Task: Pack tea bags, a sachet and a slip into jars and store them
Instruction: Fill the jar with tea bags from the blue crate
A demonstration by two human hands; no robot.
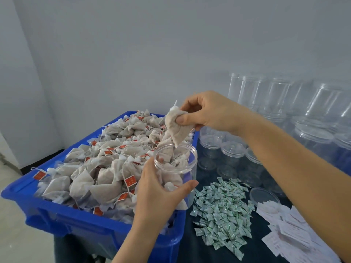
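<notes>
A person's right hand point(209, 112) pinches a tea bag point(176, 130) between thumb and curled fingers, holding it just above the open mouth of a clear plastic jar point(176, 168). The tea bag is a soft, pale grey-beige mesh pouch, roughly triangular, crumpled where it is gripped, with its lower tip pointing down at the jar's rim. The left hand point(161, 190) grips the jar from the side, thumb and fingers wrapped round its wall; several similar pouches already lie inside it. The jar is held over the right edge of a blue plastic crate point(57, 217) heaped with many more tea bags point(98, 168), each tied with white string and a small red tag. To the right, on a dark cloth-covered table point(190, 249), lies a pile of small green-and-white sachets point(222, 211), then a scatter of white paper slips point(288, 232) and a clear lid point(264, 196). Rows of empty clear jars point(275, 103) stand behind, near a pale wall.
</notes>
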